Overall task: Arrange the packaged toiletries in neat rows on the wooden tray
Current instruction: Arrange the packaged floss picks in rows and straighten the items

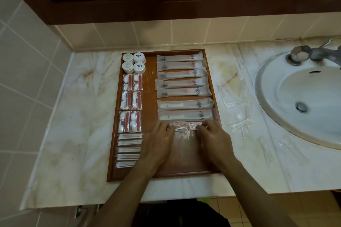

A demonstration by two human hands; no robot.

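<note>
Overhead, head view: a wooden tray (147,153) lies on a marble counter (73,107), filling the middle of the frame.
Left hand (158,142): lower centre of the frame, fingers curled onto the left end of a clear packet (182,127); its grip pinches that packet.
Right hand (212,140): just right of the left hand, fingers curled onto the packet's right end, also gripping it.
Clear packet: lies crosswise on the tray, between both hands and just below the row of long packets.
Long packets (182,84): seven frosted sachets stacked in one column down the right half of the tray, each lying crosswise, touching or nearly touching its neighbour.
Round tubs (133,62): four small white lidded tubs in a two-by-two block at the tray's upper left corner.
Cotton kits (131,103): six clear packs with white pads and a red strip, in two columns below the tubs.
Swab packs (128,151): flat white packs stacked down the tray's lower left edge.
Loose wrappers (238,108): clear plastic pieces scattered on the counter between tray and sink.
Sink (302,101): white basin at the right of the frame, with a metal tap (313,54) at the upper right.
</note>
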